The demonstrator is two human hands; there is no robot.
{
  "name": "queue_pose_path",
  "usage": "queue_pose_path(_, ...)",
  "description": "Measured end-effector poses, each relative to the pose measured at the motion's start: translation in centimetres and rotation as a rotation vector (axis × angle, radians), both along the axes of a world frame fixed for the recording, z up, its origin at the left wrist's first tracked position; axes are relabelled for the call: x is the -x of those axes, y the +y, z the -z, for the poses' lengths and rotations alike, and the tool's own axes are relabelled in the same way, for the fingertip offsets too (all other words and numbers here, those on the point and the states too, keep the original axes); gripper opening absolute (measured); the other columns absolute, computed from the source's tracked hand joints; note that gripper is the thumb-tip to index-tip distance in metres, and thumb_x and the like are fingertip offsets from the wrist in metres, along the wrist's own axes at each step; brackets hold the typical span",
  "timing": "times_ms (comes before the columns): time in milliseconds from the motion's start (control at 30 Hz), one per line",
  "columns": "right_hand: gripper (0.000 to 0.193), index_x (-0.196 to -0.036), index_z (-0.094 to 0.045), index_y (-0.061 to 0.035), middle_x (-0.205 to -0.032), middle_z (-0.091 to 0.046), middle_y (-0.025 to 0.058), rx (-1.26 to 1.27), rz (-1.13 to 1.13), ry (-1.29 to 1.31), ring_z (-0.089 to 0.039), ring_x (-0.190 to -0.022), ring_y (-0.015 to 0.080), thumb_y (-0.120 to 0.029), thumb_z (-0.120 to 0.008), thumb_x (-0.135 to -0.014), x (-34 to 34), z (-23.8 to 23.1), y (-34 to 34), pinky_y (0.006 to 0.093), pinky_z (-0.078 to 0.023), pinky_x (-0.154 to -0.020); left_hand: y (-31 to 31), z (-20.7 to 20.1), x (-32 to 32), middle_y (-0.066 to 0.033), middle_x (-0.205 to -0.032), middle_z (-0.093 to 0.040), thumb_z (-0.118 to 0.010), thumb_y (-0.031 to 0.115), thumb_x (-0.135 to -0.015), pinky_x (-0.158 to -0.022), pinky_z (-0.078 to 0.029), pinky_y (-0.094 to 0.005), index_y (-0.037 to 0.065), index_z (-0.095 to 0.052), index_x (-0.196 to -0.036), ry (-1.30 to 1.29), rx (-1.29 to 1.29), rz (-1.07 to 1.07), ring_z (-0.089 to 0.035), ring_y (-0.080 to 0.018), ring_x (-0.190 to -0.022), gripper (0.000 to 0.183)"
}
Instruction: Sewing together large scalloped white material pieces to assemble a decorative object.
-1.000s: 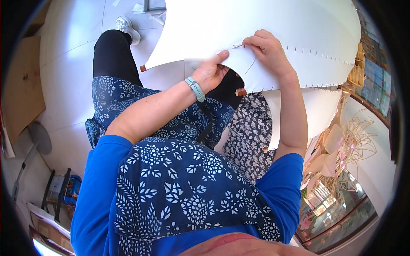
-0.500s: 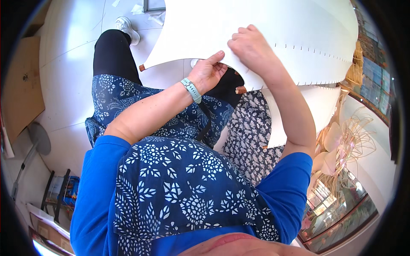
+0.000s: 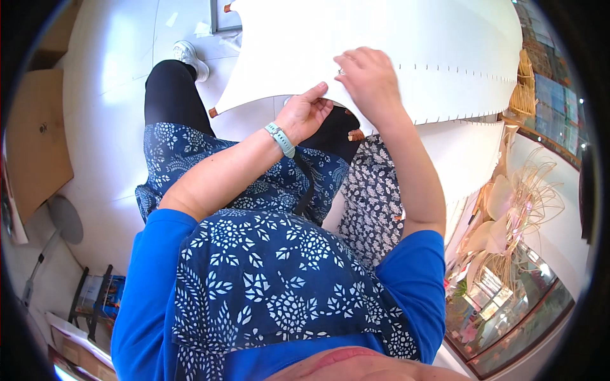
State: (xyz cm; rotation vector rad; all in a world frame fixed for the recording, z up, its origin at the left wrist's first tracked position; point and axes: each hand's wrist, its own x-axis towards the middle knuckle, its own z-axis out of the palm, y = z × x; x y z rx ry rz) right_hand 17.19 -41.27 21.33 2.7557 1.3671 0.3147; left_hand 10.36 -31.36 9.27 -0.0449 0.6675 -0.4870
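The left hand (image 3: pixel 304 119) grips the white sheet (image 3: pixel 305 47).

No legible text, number or sign in your view, a small dark mark (image 3: pixel 44 128) on the brown cardboard panel (image 3: pixel 42 155) at your left, its form too small to read, any print on the blue item (image 3: pixel 114 297) at your lower left too blurred to tell
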Motion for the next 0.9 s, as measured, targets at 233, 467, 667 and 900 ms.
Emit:
queue_pose_path(233,0.005,-0.081,-0.062,-0.0003,-0.069,-0.059,0.0077,-0.964,0.468,0.251,-0.056,-0.06,0.0173,0.003,-0.059,-0.083,13.7,1.3,-3.6,0.0261,-0.044,-0.057,0.4,0.6,0.3,-0.0059,-0.084,-0.059,-0.063,0.008,-0.086,-0.073,-0.051,-0.027,0.003,-0.057,-0.09,-0.024,-0.038,0.022,-0.056,-0.0158,-0.077,0.008)
queue_pose_path(467,0.007,-0.085,-0.062,0.0027,-0.096,-0.066,0.0109,-1.387,0.69,0.603,-0.062,-0.089,0.0158,-0.002,-0.057,-0.087,16.2,10.1,-1.7,0.0244,-0.047,-0.08,2.2,1.1,1.1,-0.0042,-0.091,-0.06,-0.06,0.017,-0.089,-0.082,-0.046,-0.0299,0.006,-0.057,-0.096,-0.124,-0.203,0.18,-0.056,-0.0153,-0.086,0.014)
queue_pose_path(667,0.018,-0.101,-0.062,0.0025,-0.113,-0.06,0.0139,-1.433,0.587,0.782,-0.056,-0.106,0.0185,-0.007,-0.049,-0.092,18.8,12.8,-2.1,0.0311,-0.04,-0.095,4.2,1.3,2.4,-0.005,-0.09,-0.061,-0.057,0.022,-0.091,-0.079,-0.048,-0.0308,0.005,-0.057,-0.098,-0.2,-0.249,0.318,-0.058,-0.0157,-0.082,0.018)
queue_pose_path(900,0.027,-0.114,-0.055,0.0044,-0.11,-0.06,0.012,-1.74,0.791,0.903,-0.057,-0.101,0.0175,-0.014,-0.046,-0.096,12.4,15.2,0.1,0.0323,-0.045,-0.093,6.6,-0.9,3.2,-0.0037,-0.088,-0.061,-0.055,0.019,-0.092,-0.074,-0.048,-0.0268,0.005,-0.057,-0.099,-0.469,-0.7,0.564,-0.058,-0.0127,-0.079,0.016)
